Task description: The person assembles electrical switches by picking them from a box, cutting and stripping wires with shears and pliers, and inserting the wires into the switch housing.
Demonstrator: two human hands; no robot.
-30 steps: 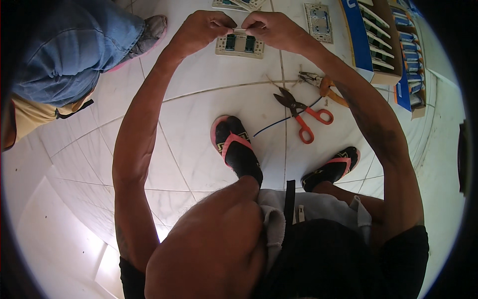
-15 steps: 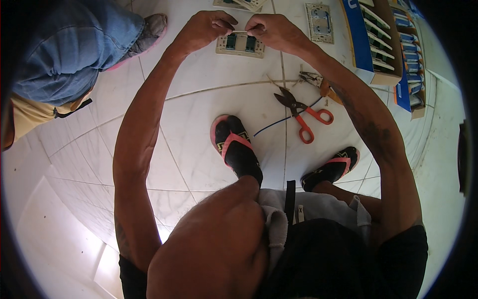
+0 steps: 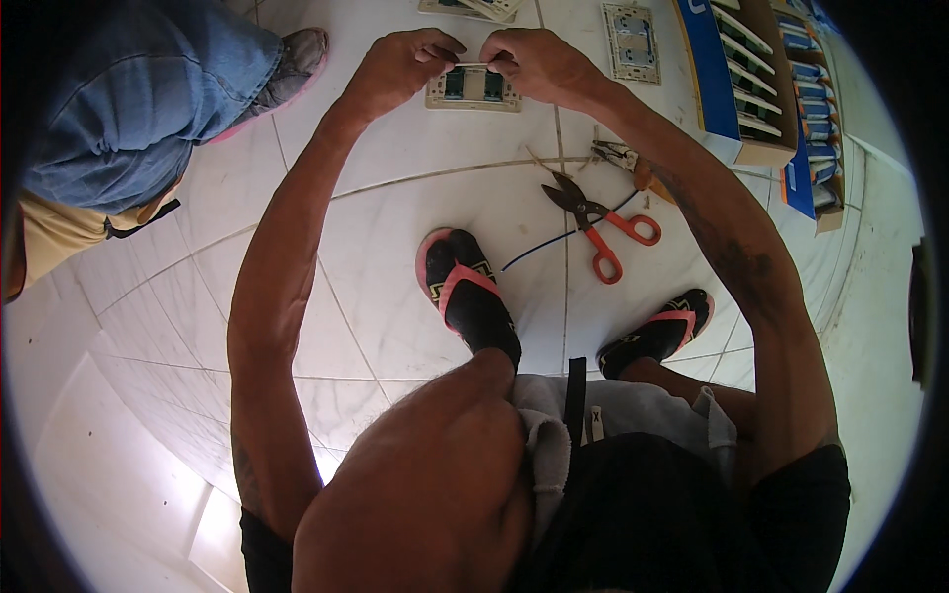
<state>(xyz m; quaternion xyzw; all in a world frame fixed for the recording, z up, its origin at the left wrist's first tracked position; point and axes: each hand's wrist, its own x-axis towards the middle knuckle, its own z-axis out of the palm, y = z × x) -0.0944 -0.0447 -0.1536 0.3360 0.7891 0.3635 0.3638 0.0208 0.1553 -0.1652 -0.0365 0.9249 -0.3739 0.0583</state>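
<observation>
A pale strip [image 3: 473,65] was pinched between left-hand grip [image 3: 407,62] and right-hand grip [image 3: 539,67], long axis crosswise, at the switch frame's [image 3: 474,87] far edge; contact undetermined.

**Floor clutter, centre to right; co-worker, upper left**

Red-handled snips [image 3: 581,208] are lying with blades spread, right of frame centre. A thin blue wire [image 3: 544,245] is running diagonally across them. Pliers [image 3: 631,161] with orange grips are resting just above, partly hidden. Upper right: a blue-and-brown carton [image 3: 710,79] is holding pale plates on edge; a second carton [image 3: 797,188], beside it, is holding blue-and-white packets. Upper left: a co-worker's blue-jeaned leg [image 3: 148,89] is bending, its grey shoe [image 3: 297,64] pointing upward. White marbled tiles [image 3: 366,257] are spreading beneath, joints bowing toward the rim.
</observation>
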